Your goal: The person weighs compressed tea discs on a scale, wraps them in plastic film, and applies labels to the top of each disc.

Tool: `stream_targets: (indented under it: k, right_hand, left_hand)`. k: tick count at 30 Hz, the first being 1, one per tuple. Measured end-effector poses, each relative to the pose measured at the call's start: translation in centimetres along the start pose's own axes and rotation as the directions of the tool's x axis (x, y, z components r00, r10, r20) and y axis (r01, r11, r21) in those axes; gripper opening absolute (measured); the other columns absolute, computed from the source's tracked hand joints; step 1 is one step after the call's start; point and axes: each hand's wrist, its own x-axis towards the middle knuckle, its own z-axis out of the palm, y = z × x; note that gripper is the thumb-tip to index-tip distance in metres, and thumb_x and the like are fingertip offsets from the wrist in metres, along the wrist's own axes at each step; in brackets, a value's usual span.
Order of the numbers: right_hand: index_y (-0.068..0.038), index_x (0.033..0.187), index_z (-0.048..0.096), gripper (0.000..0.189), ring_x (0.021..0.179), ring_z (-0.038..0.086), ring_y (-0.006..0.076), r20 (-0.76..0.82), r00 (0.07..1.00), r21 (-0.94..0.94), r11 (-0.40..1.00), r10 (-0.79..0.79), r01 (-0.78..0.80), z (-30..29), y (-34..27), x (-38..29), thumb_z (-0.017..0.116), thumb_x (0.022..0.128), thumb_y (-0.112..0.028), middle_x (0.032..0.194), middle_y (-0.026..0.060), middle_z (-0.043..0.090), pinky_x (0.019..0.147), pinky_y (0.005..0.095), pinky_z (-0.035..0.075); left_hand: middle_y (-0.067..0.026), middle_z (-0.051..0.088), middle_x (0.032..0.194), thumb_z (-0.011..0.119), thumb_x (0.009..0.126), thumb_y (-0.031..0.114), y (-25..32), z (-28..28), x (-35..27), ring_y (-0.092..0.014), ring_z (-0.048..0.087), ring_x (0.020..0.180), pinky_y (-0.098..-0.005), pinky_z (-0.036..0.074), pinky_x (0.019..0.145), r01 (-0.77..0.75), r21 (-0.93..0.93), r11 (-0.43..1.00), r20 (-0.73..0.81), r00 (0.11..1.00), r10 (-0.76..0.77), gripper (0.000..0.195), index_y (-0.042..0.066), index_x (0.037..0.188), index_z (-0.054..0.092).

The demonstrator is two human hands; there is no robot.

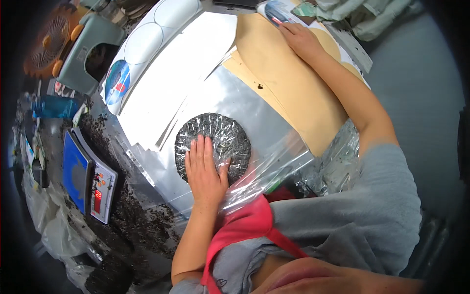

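Observation:
My left hand point(207, 172) lies palm down on a round, flat, dark cake of pressed leafy material point(233, 139) wrapped in clear film. Its thumb is spread from the fingers. The cake rests on clear plastic sheets point(235, 95). At the upper right, my right hand point(303, 41) reaches across a stack of tan paper sheets point(293, 88). Its fingertips touch the edge of a sheet with round printed labels point(277, 13); whether they pinch it cannot be seen. White paper sheets point(176, 66) fan out left of the tan ones.
A digital scale with a blue plate point(78, 172) stands at the left, with dark crumbs point(147, 224) around it. Beyond are a blue bottle point(57, 106), a grey-green plastic stool point(86, 47), an orange fan point(47, 40) and a curled label sheet point(143, 44). Plastic bags point(60, 235) lie lower left.

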Motion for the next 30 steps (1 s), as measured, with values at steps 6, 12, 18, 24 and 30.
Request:
stream_targets:
  k: [6,12,18,24,30]
  right_hand:
    - [-0.002,0.121,0.067,0.028,0.103,0.066,0.0230,0.243,0.968,-0.257,0.958,-0.062,0.126,0.2,-1.9,3.1,0.066,0.094,-0.011,0.116,0.0066,0.067,0.090,0.0350,0.056]
    - [-0.003,0.125,0.069,0.033,0.113,0.071,0.0429,0.646,0.741,-0.206,0.977,0.182,-0.060,3.1,0.1,5.7,0.056,0.102,-0.022,0.127,0.0255,0.072,0.098,0.0532,0.055]
    - [-0.001,0.116,0.068,0.033,0.105,0.070,0.0452,0.304,0.777,0.270,0.733,0.551,-0.625,-3.7,-1.8,6.4,0.058,0.102,-0.028,0.109,0.0283,0.070,0.094,0.0531,0.054]
    - [-0.001,0.119,0.071,0.033,0.122,0.065,0.0270,0.189,0.856,0.317,0.795,0.481,-0.517,-1.0,-1.7,3.3,0.063,0.104,-0.030,0.128,0.0216,0.069,0.101,0.0432,0.052]
    - [0.000,0.128,0.068,0.026,0.127,0.063,0.0193,0.281,0.906,0.943,0.084,0.318,-0.323,-12.8,-15.7,4.9,0.057,0.108,-0.012,0.134,0.0097,0.070,0.109,0.0356,0.048]
  left_hand:
    - [-0.0203,0.044,0.167,0.069,0.100,0.033,0.1,0.2,0.2,-0.040,0.038,0.156,-0.0549,0.023,0.129,0.022,-0.015,1.000,0.035,0.999,-0.022,0.074,0.001,0.161,0.042]
    - [-0.0202,0.042,0.168,0.071,0.099,0.032,0.2,-0.2,0.5,-0.040,0.037,0.157,-0.0549,0.023,0.130,0.025,-0.053,0.998,0.034,0.999,-0.023,0.077,0.000,0.162,0.040]
    - [-0.0204,0.043,0.167,0.073,0.097,0.032,0.2,-0.1,0.2,-0.040,0.037,0.156,-0.0550,0.023,0.129,0.036,-0.045,0.998,0.026,0.999,-0.034,0.080,0.000,0.162,0.040]
    - [-0.0210,0.042,0.167,0.072,0.099,0.030,0.2,0.0,0.0,-0.040,0.037,0.156,-0.0524,0.025,0.128,-0.011,-0.018,1.000,-0.013,1.000,0.011,0.079,-0.001,0.163,0.038]
    - [-0.0186,0.045,0.166,0.071,0.100,0.033,-0.3,0.5,-1.1,-0.037,0.039,0.155,-0.0514,0.027,0.128,0.020,0.026,0.999,-0.058,0.998,-0.018,0.075,0.002,0.161,0.041]
